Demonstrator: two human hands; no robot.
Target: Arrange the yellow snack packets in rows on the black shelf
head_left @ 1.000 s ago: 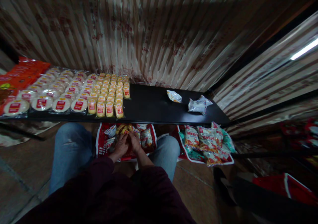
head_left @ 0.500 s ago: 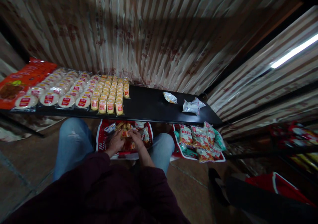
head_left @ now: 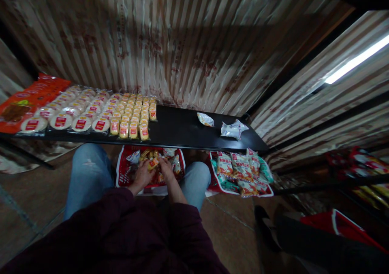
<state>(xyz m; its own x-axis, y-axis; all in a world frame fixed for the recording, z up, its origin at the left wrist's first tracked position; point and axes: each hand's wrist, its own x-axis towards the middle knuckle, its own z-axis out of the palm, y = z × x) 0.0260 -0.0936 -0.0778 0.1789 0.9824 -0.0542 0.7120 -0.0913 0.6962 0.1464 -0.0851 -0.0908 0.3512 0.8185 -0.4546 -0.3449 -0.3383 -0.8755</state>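
Note:
Both my hands reach into a red and white bag (head_left: 122, 176) of small snack packets on the floor between my knees. My left hand (head_left: 142, 175) and my right hand (head_left: 165, 170) are closed together round a small yellow packet (head_left: 152, 163) just above the heap. In front of me a black shelf (head_left: 179, 130) carries rows of small yellow packets (head_left: 133, 116) and round white cakes (head_left: 71, 112) on its left half.
Orange packets (head_left: 21, 104) lie at the shelf's far left. Two loose wrappers (head_left: 234, 129) rest on its right part. A second bag of green and orange snack packs (head_left: 243, 170) stands at the right on the floor. A striped curtain hangs behind.
My hands have lifted slightly inside the bag and now pinch a yellow packet between them. The camera has tilted a little, so the shelf sits lower in view.

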